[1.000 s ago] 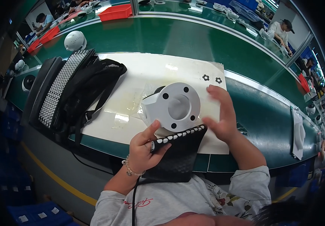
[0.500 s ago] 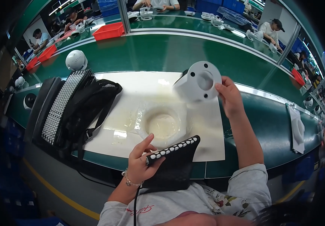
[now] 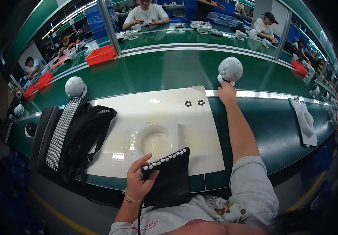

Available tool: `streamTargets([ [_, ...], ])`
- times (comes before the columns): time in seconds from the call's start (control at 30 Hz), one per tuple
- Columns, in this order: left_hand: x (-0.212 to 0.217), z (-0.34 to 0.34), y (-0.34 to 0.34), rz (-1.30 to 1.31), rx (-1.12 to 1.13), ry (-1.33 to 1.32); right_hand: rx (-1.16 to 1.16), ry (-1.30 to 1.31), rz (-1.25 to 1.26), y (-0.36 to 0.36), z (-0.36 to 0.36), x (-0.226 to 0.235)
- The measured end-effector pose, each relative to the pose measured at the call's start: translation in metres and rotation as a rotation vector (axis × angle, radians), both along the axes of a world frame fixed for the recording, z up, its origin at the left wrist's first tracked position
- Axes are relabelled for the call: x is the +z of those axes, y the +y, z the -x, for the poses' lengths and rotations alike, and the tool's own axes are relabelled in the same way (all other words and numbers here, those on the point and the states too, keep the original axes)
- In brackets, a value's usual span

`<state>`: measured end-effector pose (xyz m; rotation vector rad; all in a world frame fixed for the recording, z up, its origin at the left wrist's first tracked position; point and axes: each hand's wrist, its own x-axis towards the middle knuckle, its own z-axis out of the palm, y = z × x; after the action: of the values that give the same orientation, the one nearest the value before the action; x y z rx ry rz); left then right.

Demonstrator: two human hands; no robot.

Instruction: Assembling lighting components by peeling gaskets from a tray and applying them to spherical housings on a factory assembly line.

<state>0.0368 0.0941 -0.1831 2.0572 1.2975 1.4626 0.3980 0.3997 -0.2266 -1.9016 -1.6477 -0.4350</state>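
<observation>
A black sheet with a row of white round dots along its folded edge (image 3: 168, 184) is gripped between the thumb and fingers of my left hand (image 3: 139, 178). At the far right of the board, my right hand (image 3: 227, 93) is closed on the base of a white dome-shaped security camera (image 3: 231, 69). The camera is upright on the green conveyor, its vented round head turned up; my fingertips are partly hidden by its base. In front of me a white ring-shaped holder (image 3: 175, 143), covered with clear tape, sits on the cream board (image 3: 200, 137).
At left lie several black dotted sheets (image 3: 64, 133) and a black mesh bag (image 3: 94, 125). Another white camera (image 3: 75, 87) stands behind them. Two black flower-shaped marks (image 3: 188, 103) are on the board. A white moulded tray (image 3: 306, 122) lies right. Red bins (image 3: 100, 55) and co-workers are beyond the conveyor.
My right hand has carried the camera from above the board, where its underside faced me, away to the conveyor and turned it upright. My left hand still holds the black sheet.
</observation>
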Motion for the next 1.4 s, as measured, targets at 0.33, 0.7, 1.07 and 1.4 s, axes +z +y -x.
streamTargets([
  [0.33, 0.005, -0.005, -0.002, 0.145, 0.015, -0.130, 0.594, 0.272, 0.113, -0.028, 0.040, 0.010],
  [0.7, 0.000, -0.004, -0.004, 0.180, 0.038, -0.150, 0.565, 0.381, 0.198, -0.029, 0.035, 0.011],
  [1.07, -0.003, -0.003, -0.004, 0.221, 0.032, -0.209, 0.562, 0.430, 0.215, -0.032, 0.036, 0.020],
  [1.4, -0.004, -0.003, -0.003, 0.186, 0.017, -0.186, 0.548, 0.445, 0.310, -0.033, 0.035, 0.024],
])
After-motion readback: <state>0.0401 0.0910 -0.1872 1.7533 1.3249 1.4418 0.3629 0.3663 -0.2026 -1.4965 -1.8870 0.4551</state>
